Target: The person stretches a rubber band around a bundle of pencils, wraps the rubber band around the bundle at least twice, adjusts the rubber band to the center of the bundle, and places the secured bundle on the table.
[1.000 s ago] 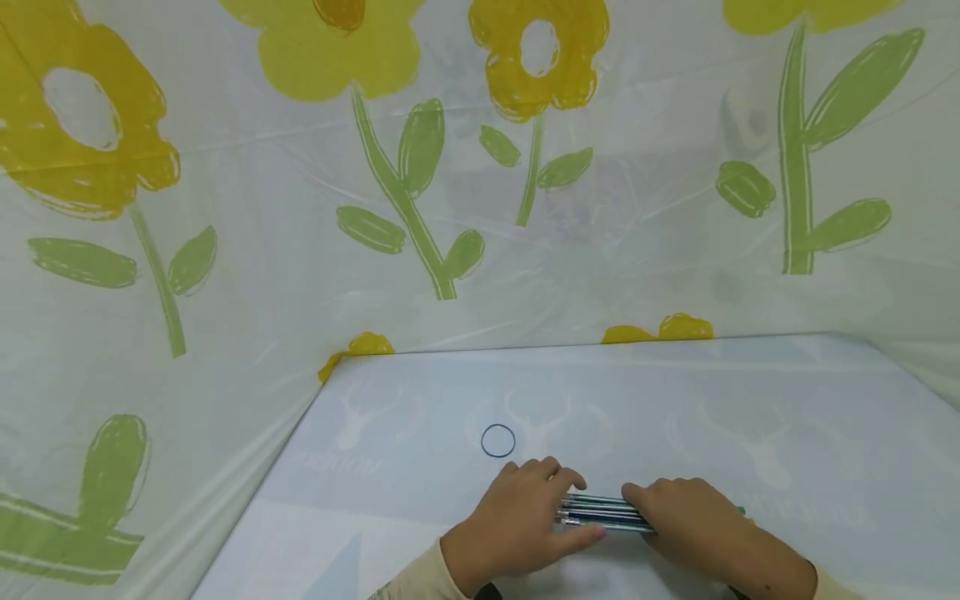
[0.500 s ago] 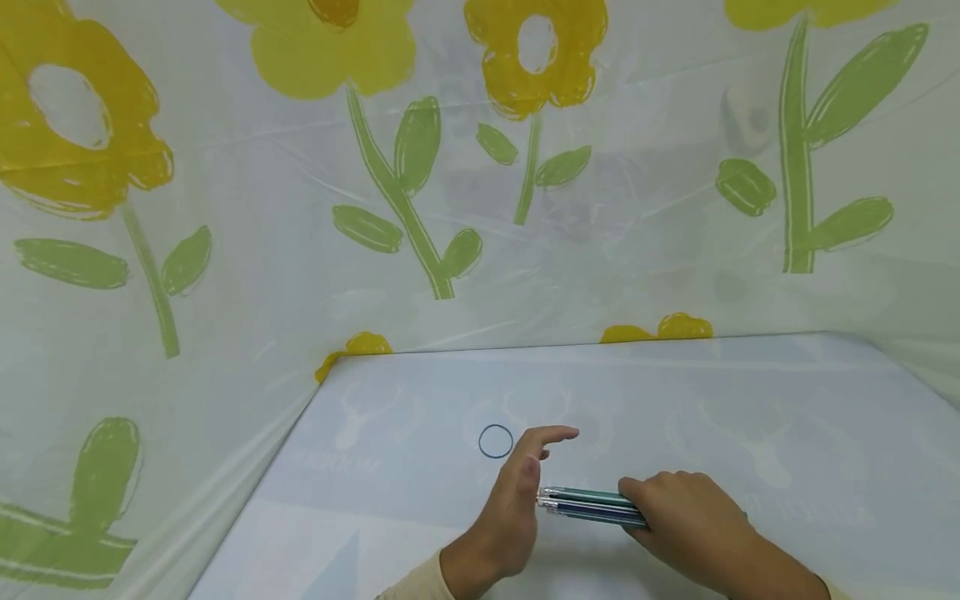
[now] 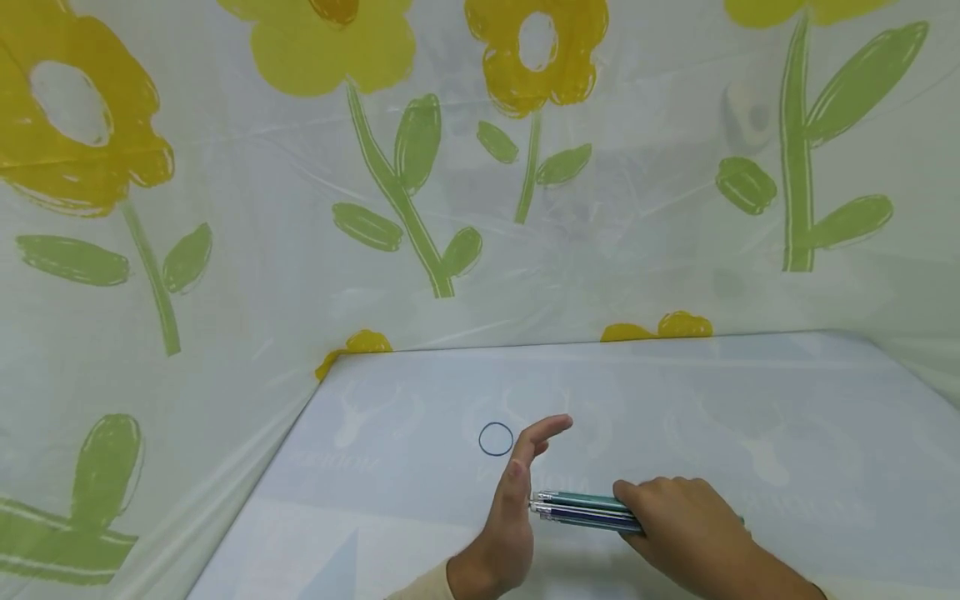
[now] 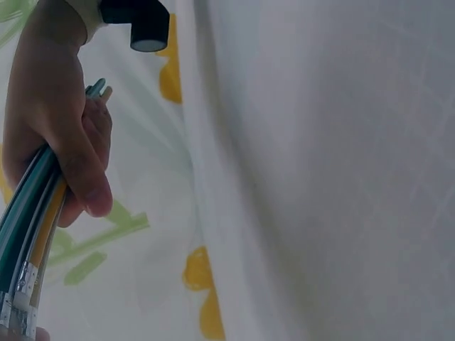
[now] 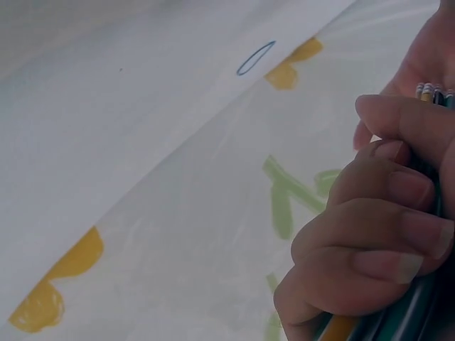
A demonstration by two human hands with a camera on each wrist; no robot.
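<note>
Head view: my right hand is gripping bundled pencils; my left hand, fingers loosely extended, is standing upright at their left ends, near the blue circle.

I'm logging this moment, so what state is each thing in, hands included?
Pencils: bundled together, gripped.
Right hand: curled round the pencils.
Left hand: fingers extended, palm at the pencils' eraser ends; contact unclear.
Blue circle: closed outline, unfilled.
Table cover: spread out.
Flowered sheet: hanging, creased.
</note>
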